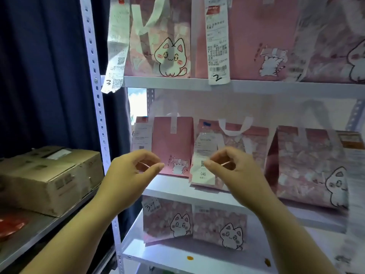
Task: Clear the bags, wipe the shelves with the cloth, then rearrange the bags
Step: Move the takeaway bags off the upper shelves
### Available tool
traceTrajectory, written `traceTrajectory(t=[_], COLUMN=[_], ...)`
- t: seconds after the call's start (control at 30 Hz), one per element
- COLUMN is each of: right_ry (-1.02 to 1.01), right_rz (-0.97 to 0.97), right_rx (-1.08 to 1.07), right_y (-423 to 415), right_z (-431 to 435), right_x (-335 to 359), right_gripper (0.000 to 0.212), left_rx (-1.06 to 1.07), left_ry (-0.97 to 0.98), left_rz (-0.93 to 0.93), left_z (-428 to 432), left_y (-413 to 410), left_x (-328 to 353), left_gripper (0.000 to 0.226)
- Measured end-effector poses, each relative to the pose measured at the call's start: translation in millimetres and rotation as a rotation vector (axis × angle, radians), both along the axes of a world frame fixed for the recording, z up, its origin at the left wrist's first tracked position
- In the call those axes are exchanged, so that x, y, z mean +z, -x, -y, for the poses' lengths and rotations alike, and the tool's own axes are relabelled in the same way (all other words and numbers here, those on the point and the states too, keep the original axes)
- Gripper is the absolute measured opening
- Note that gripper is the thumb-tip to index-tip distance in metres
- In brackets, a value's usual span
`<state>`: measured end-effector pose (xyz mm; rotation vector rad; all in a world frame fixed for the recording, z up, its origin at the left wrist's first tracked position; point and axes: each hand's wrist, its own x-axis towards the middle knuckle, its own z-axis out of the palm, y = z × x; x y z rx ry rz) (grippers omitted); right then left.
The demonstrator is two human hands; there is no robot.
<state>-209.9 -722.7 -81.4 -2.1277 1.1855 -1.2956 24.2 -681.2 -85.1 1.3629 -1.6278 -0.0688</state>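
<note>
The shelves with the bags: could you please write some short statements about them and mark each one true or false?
1. The bags on the middle shelf are blue. False: they are pink.
2. A cardboard box lies to the left of the middle shelf. True.
3. The left hand holds a cloth. False: it holds nothing.
4. A receipt marked "2" hangs down over the edge of the top shelf. True.
5. The middle shelf is already cleared. False: several bags stand on it.
</note>
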Motion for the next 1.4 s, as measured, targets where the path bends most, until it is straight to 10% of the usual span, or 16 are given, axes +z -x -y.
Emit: traceTrajectory(t=[0.3, 0.67, 1.4], right_ry=[-0.226, -0.252, -0.266], right_rz=[0.187, -0.188, -0.032], right_rx=[0.058, 0.004, -0.351], right_y=[-48.8, -105.2, -151.9], right_z=[75.7, 147.3, 185.5], right_x=[-53.4, -78.8, -78.8], right_gripper=[0.025, 0.091, 0.028], left_rx=[0.132, 0.263, -0.088], left_ry=[-0.126, -0.216, -0.241], left_rz=[-0.106, -0.221, -0.54], left_z=[72.7, 168.0, 218.2], left_y=[-38.5, -71.4, -121.8], left_x=[-51.5, -91.5, -109.0], left_gripper=[0.008, 0.07, 0.073])
